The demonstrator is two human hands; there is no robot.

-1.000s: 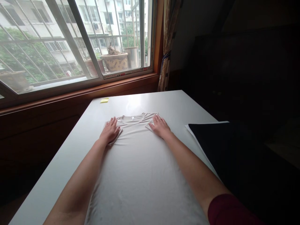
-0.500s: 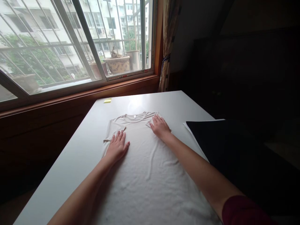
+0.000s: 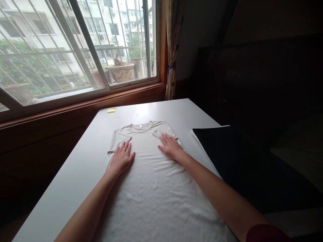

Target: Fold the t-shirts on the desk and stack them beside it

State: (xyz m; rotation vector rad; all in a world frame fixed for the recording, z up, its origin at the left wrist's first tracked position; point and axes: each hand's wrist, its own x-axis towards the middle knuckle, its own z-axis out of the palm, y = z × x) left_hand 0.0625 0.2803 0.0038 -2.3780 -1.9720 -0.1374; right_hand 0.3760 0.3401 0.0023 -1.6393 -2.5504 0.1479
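A pale cream T-shirt (image 3: 151,188) lies spread on the white table (image 3: 70,168), its round neckline toward the far edge and both sleeves folded inward over the body. My left hand (image 3: 122,157) rests flat on the shirt's left side, just below the folded left sleeve, fingers outstretched. On the other side, my right hand (image 3: 170,147) lies flat at the lower edge of the right sleeve, fingers spread. Small wrinkles run across the cloth below my right hand. The shirt's bottom end runs out of view.
A black folded cloth or sheet (image 3: 212,144) with a white edge lies on the table's right side. Near the far left corner is a yellow sticky note (image 3: 111,110). Beyond the table stand a barred window (image 3: 121,40) and a tied curtain (image 3: 173,50).
My right hand has slid down from the right sleeve toward its lower edge, and a long crease below it has flattened. My left hand stays in place. The view has shifted slightly.
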